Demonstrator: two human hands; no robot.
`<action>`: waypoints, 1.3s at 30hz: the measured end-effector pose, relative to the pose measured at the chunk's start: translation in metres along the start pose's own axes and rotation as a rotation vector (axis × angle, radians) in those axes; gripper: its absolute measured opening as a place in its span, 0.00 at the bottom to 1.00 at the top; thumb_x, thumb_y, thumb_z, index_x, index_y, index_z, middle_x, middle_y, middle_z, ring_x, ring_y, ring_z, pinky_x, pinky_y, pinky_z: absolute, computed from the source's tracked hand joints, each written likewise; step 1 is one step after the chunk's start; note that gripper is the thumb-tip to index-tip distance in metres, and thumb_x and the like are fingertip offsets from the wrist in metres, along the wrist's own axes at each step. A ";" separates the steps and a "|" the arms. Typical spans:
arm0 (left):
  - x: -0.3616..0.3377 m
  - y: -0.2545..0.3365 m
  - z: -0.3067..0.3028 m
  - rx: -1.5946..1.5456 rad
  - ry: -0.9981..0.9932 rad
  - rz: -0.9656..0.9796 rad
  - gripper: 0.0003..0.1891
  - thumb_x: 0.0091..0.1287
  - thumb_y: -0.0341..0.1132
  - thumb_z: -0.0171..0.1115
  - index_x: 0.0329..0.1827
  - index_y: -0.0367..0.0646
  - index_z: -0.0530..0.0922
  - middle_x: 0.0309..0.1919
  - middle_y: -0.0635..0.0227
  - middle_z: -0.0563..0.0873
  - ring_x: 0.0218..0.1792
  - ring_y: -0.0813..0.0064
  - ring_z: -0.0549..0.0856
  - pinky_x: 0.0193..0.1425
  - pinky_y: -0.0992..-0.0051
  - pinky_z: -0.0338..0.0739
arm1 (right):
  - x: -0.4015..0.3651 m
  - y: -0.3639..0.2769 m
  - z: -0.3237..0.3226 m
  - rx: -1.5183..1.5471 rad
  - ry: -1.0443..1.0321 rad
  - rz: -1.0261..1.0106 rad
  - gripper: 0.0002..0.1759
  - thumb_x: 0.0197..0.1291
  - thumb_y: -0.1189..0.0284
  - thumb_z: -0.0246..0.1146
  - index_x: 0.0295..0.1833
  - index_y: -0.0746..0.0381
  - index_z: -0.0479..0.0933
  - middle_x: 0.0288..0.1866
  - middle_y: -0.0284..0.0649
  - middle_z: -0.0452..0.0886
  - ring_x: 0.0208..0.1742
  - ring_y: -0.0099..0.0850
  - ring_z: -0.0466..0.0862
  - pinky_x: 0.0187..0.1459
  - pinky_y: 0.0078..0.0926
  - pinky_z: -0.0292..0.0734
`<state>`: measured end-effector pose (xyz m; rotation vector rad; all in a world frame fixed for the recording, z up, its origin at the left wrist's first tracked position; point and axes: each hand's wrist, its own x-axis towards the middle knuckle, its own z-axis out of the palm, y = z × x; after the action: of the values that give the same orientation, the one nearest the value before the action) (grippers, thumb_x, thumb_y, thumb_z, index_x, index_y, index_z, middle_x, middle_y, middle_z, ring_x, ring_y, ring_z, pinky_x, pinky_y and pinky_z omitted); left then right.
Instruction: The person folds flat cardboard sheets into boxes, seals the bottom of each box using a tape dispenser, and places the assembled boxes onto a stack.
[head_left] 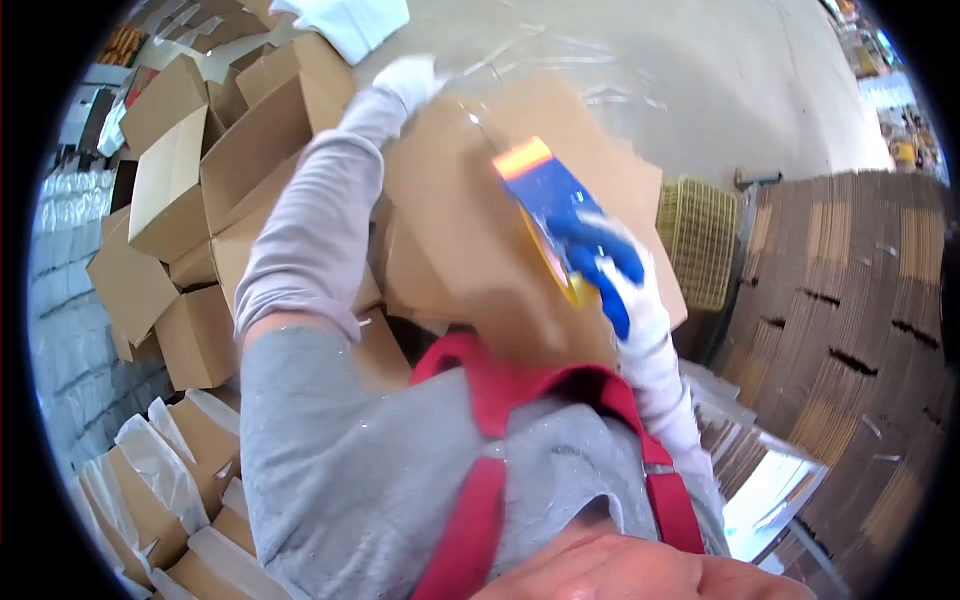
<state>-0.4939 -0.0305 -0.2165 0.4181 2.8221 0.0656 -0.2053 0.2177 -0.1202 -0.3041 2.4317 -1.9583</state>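
My right hand (622,280), in a white glove with blue-coated fingers, is closed around a blue tape dispenser (550,192). The dispenser has an orange front edge, and a yellow curved part shows along its lower side. Beneath it lies a brown cardboard box (450,220) with broad panels, slightly blurred. My left hand (408,82), also in a white glove, is stretched out by the box's far left corner. Motion smears its fingers, so I cannot make out whether it touches the box or holds anything.
Open cardboard boxes (205,190) crowd the left side. Lower left stand boxes with white liners (165,480). A yellow basket (700,243) and tall stacks of flattened cardboard (840,330) are at the right. Clear strips (570,50) lie on the grey floor (720,90).
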 end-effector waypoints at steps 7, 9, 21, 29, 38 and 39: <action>-0.042 0.074 0.020 -0.133 0.174 0.058 0.33 0.67 0.64 0.42 0.59 0.46 0.75 0.52 0.53 0.82 0.55 0.52 0.79 0.60 0.61 0.70 | -0.158 -0.036 -0.033 0.080 0.191 0.356 0.16 0.58 0.70 0.60 0.50 0.66 0.78 0.50 0.49 0.79 0.53 0.38 0.79 0.53 0.31 0.73; -0.050 0.082 0.009 -0.158 0.176 0.048 0.32 0.67 0.63 0.42 0.59 0.49 0.76 0.54 0.56 0.81 0.58 0.55 0.77 0.62 0.64 0.70 | -0.237 -0.031 -0.070 0.097 0.089 0.415 0.16 0.55 0.71 0.61 0.48 0.67 0.79 0.50 0.49 0.79 0.53 0.38 0.78 0.55 0.31 0.72; -0.290 0.289 0.069 -0.050 0.120 0.941 0.36 0.55 0.55 0.62 0.69 0.66 0.65 0.70 0.51 0.61 0.71 0.40 0.55 0.69 0.34 0.37 | -0.271 0.062 -0.035 -0.091 0.152 0.393 0.17 0.55 0.72 0.58 0.49 0.63 0.80 0.48 0.45 0.82 0.46 0.39 0.81 0.51 0.33 0.75; -0.242 0.250 0.053 -0.527 0.202 0.898 0.28 0.60 0.45 0.61 0.66 0.57 0.70 0.66 0.58 0.68 0.70 0.51 0.61 0.72 0.46 0.49 | -0.245 0.069 -0.041 -0.090 -0.055 0.679 0.14 0.61 0.69 0.56 0.50 0.60 0.80 0.48 0.41 0.83 0.49 0.33 0.82 0.50 0.27 0.74; -0.150 0.047 -0.037 -0.289 0.065 -0.264 0.35 0.59 0.67 0.51 0.53 0.46 0.79 0.48 0.58 0.84 0.52 0.60 0.83 0.55 0.59 0.76 | -0.122 0.127 -0.050 -1.219 -0.391 0.627 0.18 0.55 0.56 0.60 0.40 0.58 0.83 0.39 0.46 0.84 0.42 0.42 0.83 0.43 0.39 0.77; -0.178 0.032 -0.052 -0.337 0.067 -0.281 0.32 0.59 0.65 0.54 0.47 0.43 0.81 0.46 0.58 0.85 0.50 0.59 0.83 0.54 0.62 0.76 | -0.102 0.126 -0.046 -1.279 -0.443 0.578 0.18 0.55 0.56 0.60 0.40 0.57 0.83 0.39 0.46 0.84 0.42 0.42 0.83 0.43 0.39 0.77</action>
<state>-0.3364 -0.0520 -0.1152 -0.0569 2.8278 0.4943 -0.1293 0.3036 -0.2436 0.0134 2.6026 0.0256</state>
